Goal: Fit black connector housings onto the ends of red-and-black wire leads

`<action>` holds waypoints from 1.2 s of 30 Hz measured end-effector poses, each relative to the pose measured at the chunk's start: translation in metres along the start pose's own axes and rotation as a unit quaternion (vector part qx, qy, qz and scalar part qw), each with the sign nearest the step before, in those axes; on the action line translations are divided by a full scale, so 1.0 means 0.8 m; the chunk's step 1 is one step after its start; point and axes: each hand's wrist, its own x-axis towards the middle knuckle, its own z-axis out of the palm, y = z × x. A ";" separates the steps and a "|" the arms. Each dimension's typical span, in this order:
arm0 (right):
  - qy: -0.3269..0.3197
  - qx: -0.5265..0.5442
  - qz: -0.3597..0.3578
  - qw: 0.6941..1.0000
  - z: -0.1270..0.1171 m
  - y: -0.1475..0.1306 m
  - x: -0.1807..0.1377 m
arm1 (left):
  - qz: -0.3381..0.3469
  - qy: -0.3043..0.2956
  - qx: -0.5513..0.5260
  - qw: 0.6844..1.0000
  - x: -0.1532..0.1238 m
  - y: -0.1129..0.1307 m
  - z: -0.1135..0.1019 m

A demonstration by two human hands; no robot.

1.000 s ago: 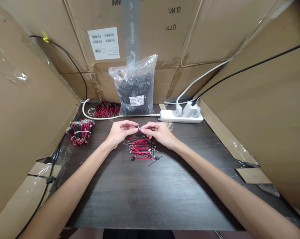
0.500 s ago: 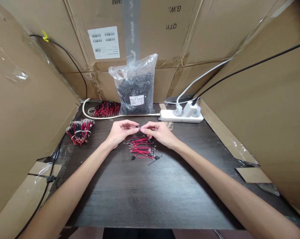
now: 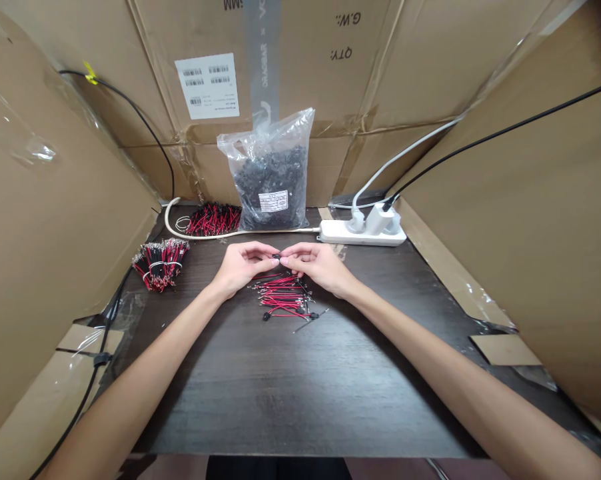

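Observation:
My left hand (image 3: 241,269) is closed in a pinch, thumb against fingers, above the table. Facing it, my right hand (image 3: 319,268) pinches too, and the fingertips of both nearly meet. Between them shows a small black part (image 3: 276,257), partly covered by the fingers; its exact kind is too small to tell. Just below the hands lies a loose row of short red and black wires (image 3: 283,293) with bare metal ends. At the near side of that row, small black pieces (image 3: 266,317) sit at the wire ends.
A clear plastic bag (image 3: 273,180) of black parts stands against the cardboard wall (image 3: 310,87). Tied wire bundles (image 3: 160,263) lie at left, with a larger wire heap (image 3: 214,220) behind. A white power strip (image 3: 363,232) with plugs sits at the back right.
Both hands stay in nearly the same place. The small black part between the fingertips has turned slightly and shows more clearly. The wires on the table have not moved.

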 end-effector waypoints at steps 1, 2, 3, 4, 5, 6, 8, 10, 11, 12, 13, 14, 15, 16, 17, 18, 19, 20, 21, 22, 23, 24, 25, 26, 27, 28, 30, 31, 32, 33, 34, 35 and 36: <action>-0.001 -0.002 0.000 1.000 0.000 0.000 0.000 | 0.000 0.000 0.000 1.000 0.000 0.000 0.000; -0.003 -0.005 -0.002 1.000 0.000 0.001 0.000 | 0.001 0.000 0.000 1.000 0.000 0.000 0.000; -0.005 -0.010 -0.006 1.000 0.000 0.001 0.000 | 0.001 0.000 0.001 1.000 0.000 0.000 0.000; -0.006 -0.016 -0.010 1.000 0.000 0.001 0.000 | 0.001 -0.001 0.001 1.000 0.000 0.000 0.000; -0.007 -0.021 -0.014 1.000 0.000 0.001 0.000 | 0.000 -0.001 0.001 1.000 0.000 -0.001 0.000; -0.009 -0.026 -0.018 0.999 0.000 0.001 0.000 | -0.001 -0.002 0.000 1.000 0.000 -0.001 0.000; -0.014 -0.033 -0.022 0.999 0.001 0.001 0.000 | -0.004 -0.005 -0.001 1.000 0.000 -0.001 0.000; -0.018 -0.032 -0.022 0.999 0.001 0.000 -0.001 | -0.006 -0.006 -0.003 1.000 0.000 -0.002 0.000; -0.019 -0.030 -0.022 0.999 0.000 0.000 -0.001 | -0.007 -0.006 -0.004 1.000 0.000 -0.002 0.000; -0.019 -0.026 -0.022 0.999 0.001 -0.001 -0.001 | -0.007 -0.004 -0.006 1.000 0.000 -0.002 0.000; -0.020 -0.023 -0.021 0.999 0.001 -0.001 -0.001 | -0.007 -0.003 -0.007 1.000 0.000 -0.001 0.000; -0.020 -0.019 -0.021 0.999 0.001 -0.002 -0.001 | -0.007 -0.001 -0.008 1.000 0.000 -0.001 0.000; -0.020 -0.017 -0.019 0.999 0.001 -0.003 -0.001 | -0.008 0.000 -0.008 1.000 0.000 -0.001 0.000; -0.021 -0.017 -0.017 0.999 0.001 -0.003 -0.002 | -0.008 0.000 -0.008 1.000 0.000 -0.001 0.000; -0.022 -0.018 -0.015 0.999 0.001 -0.004 -0.002 | -0.009 0.000 -0.007 1.000 0.000 -0.001 0.000; -0.023 -0.019 -0.014 0.999 0.001 -0.004 -0.002 | -0.010 -0.001 -0.006 1.000 0.000 -0.001 0.000; -0.024 -0.021 -0.014 0.999 0.001 -0.004 -0.002 | -0.010 -0.002 -0.005 1.000 0.000 -0.001 0.000; -0.025 -0.024 -0.015 0.999 0.001 -0.004 -0.002 | -0.010 -0.003 -0.005 1.000 0.000 -0.001 0.000; -0.025 -0.026 -0.017 0.999 0.001 -0.004 -0.002 | -0.010 -0.005 -0.004 1.000 0.000 -0.001 -0.001; -0.024 -0.028 -0.019 0.999 0.001 -0.004 -0.002 | -0.009 -0.007 -0.004 1.000 0.000 -0.001 -0.001; -0.024 -0.031 -0.021 0.999 0.001 -0.003 -0.002 | -0.009 -0.008 -0.003 1.000 0.000 -0.001 -0.001; -0.025 -0.033 -0.023 0.999 0.001 -0.003 -0.002 | -0.010 -0.009 -0.002 1.000 0.000 -0.001 -0.001; -0.025 -0.037 -0.025 0.999 0.000 -0.002 -0.002 | -0.010 -0.009 0.001 1.000 0.000 -0.002 -0.001; -0.025 -0.040 -0.026 0.999 0.000 -0.001 -0.002 | -0.009 -0.008 0.005 1.000 0.000 -0.002 0.000; -0.026 -0.043 -0.027 0.998 0.000 -0.001 -0.002 | -0.008 -0.008 0.010 1.000 0.000 -0.002 0.000; -0.026 -0.045 -0.028 0.998 -0.001 0.000 -0.002 | -0.006 -0.007 0.016 1.000 0.000 -0.003 0.000; -0.027 -0.047 -0.029 0.998 -0.002 0.001 -0.002 | -0.006 -0.005 0.025 1.000 0.000 -0.004 0.000; -0.029 -0.048 -0.029 0.998 -0.002 0.001 -0.002 | -0.007 -0.004 0.029 1.000 0.000 -0.004 0.000; -0.031 -0.049 -0.030 0.998 -0.002 0.001 -0.002 | -0.009 -0.003 0.032 0.999 -0.001 -0.004 0.000; -0.033 -0.050 -0.031 0.998 -0.002 0.001 -0.002 | -0.009 -0.002 0.035 0.999 -0.001 -0.004 0.000; -0.034 -0.052 -0.033 0.998 -0.003 0.001 -0.002 | -0.009 -0.002 0.037 0.999 -0.001 -0.004 0.000; -0.035 -0.053 -0.036 0.997 -0.003 0.000 -0.002 | -0.008 -0.002 0.039 0.999 -0.001 -0.003 0.000; -0.035 -0.054 -0.040 0.997 -0.003 0.000 -0.002 | -0.006 -0.001 0.041 0.999 -0.002 -0.002 0.001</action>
